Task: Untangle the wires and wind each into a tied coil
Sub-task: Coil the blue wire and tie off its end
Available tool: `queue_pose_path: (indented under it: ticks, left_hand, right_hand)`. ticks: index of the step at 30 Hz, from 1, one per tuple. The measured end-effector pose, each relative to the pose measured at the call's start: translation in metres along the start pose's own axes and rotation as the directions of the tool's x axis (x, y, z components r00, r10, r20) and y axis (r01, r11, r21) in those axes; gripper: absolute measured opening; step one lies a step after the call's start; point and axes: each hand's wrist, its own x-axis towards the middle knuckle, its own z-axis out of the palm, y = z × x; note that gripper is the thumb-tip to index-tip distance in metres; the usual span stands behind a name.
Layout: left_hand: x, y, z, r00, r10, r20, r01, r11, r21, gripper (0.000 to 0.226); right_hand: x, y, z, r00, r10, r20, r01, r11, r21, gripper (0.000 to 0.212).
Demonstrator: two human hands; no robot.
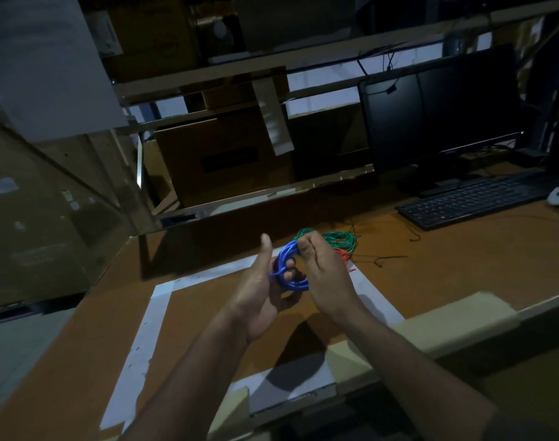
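Blue wire coil (292, 267), long axis running upper-left to lower-right, gripped by both hands' curled fingers (305, 246).

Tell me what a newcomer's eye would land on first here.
First, the blue coil held above the middle of the desk: the left hand grips it, and the right hand pinches its top. Just behind lie green wire and a bit of red wire. A dark monitor and keyboard fill the far right.
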Motion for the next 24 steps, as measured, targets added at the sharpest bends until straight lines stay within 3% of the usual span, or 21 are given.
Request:
queue_pose_path:
  ticks: [2, 5, 11, 14, 17, 19, 21, 24]
  left_hand:
    - [0.005, -0.004, 0.006, 0.996, 0.074, -0.058, -0.069, 0.995, 0.076, 0.058]
    - [0.007, -0.009, 0.011, 0.983, 0.168, -0.067, -0.166, 0.986, 0.031, 0.053]
    - [0.021, -0.013, 0.017, 0.983, 0.183, -0.019, -0.183, 0.982, -0.036, 0.067]
    - [0.027, -0.018, 0.018, 0.984, 0.162, 0.073, -0.165, 0.985, 0.041, 0.072]
    - [0.032, -0.02, 0.01, 0.965, 0.095, 0.245, -0.121, 0.988, 0.093, 0.057]
    - [0.038, -0.019, 0.007, 0.955, 0.068, 0.289, -0.115, 0.982, 0.147, 0.046]
    - [0.042, -0.024, 0.014, 0.966, 0.104, 0.237, -0.155, 0.966, 0.207, 0.033]
    - [0.049, -0.041, 0.028, 0.985, 0.147, 0.087, -0.163, 0.96, 0.23, 0.033]
  right_hand:
    - [-0.001, -0.001, -0.002, 1.0, -0.006, -0.002, 0.006, 1.0, 0.012, 0.043]
    - [-0.004, -0.003, -0.004, 0.999, 0.024, 0.036, -0.028, 0.992, 0.123, 0.041]
    - [-0.002, -0.002, -0.011, 0.993, 0.084, 0.088, -0.101, 0.974, 0.204, 0.047]
    - [0.0, 0.004, -0.019, 0.993, 0.095, 0.071, -0.107, 0.977, 0.183, 0.042]
    - [0.006, 0.015, -0.033, 0.995, 0.101, 0.014, -0.102, 0.992, 0.078, 0.042]
    - [0.007, 0.023, -0.04, 0.995, 0.103, 0.01, -0.103, 0.995, 0.014, 0.042]
    - [0.006, 0.03, -0.043, 0.994, 0.108, 0.016, -0.108, 0.994, -0.011, 0.042]
    - [0.004, 0.041, -0.045, 0.995, 0.099, 0.017, -0.098, 0.994, -0.054, 0.042]
